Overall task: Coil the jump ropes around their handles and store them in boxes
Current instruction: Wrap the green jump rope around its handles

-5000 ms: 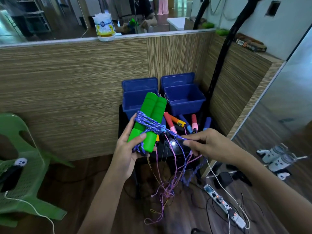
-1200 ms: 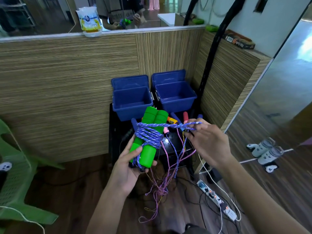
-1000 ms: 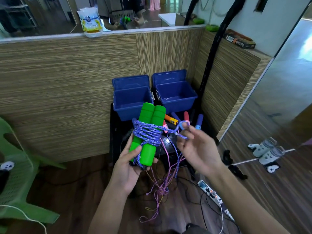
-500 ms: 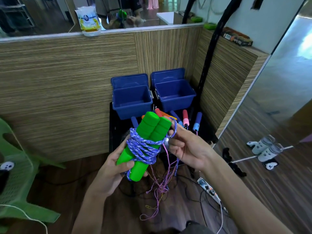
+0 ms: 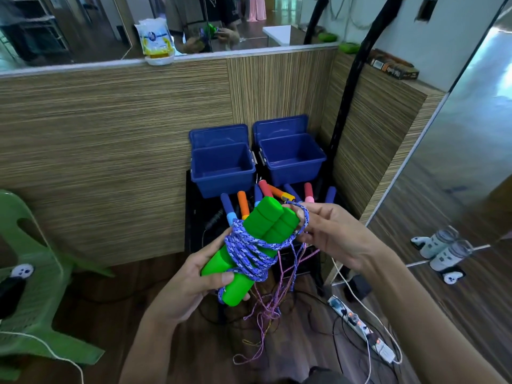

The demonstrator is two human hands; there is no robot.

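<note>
Before open blue boxes (image 5: 223, 173): left hand (image 5: 191, 284) grips green handles (image 5: 257, 242).

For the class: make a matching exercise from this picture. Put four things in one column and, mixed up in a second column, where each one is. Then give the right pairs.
Things
1. green handles
2. blue boxes
3. green chair
4. power strip

Places
A. on the floor at lower right
B. at the left edge of the view
C. open, against the wooden wall
D. gripped in the left hand, wrapped in blue rope

Pairs: 1-D, 2-C, 3-B, 4-A
</note>
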